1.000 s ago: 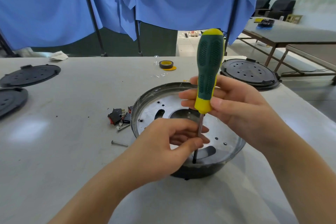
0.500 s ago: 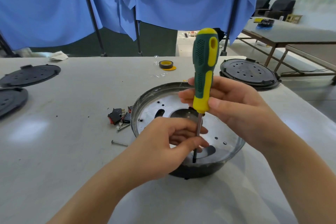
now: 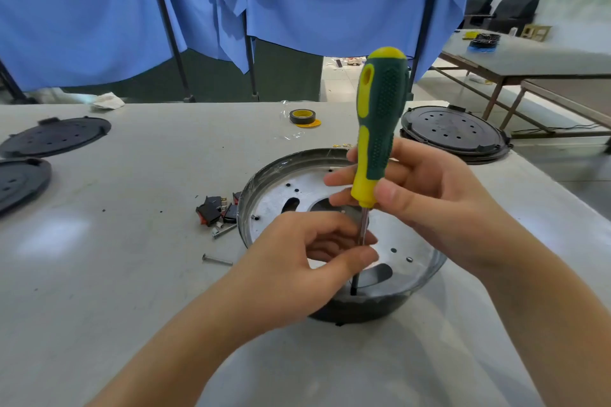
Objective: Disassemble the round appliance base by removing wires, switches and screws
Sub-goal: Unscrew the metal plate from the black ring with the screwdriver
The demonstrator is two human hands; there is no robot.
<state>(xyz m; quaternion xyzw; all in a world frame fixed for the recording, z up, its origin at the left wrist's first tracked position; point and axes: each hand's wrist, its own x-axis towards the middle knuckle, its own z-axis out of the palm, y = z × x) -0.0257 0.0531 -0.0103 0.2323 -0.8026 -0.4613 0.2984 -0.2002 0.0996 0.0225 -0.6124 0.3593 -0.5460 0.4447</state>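
Observation:
The round appliance base (image 3: 284, 188) lies on the grey table with its silver metal plate facing up. A green and yellow screwdriver (image 3: 380, 116) stands upright in it, its tip down near the front rim. My right hand (image 3: 426, 195) grips the lower part of the handle. My left hand (image 3: 307, 261) pinches the metal shaft between thumb and fingers just above the plate. Removed black and red switches (image 3: 216, 210) and two loose screws (image 3: 216, 260) lie just left of the base.
Black round covers lie at the far left (image 3: 54, 135), the left edge (image 3: 20, 182) and the back right (image 3: 454, 132). A roll of yellow and black tape (image 3: 302, 116) sits at the back. Blue cloth hangs behind the table.
The screwdriver handle has rotated in my right hand, its yellow stripe turning toward the left. Both hands stay in place.

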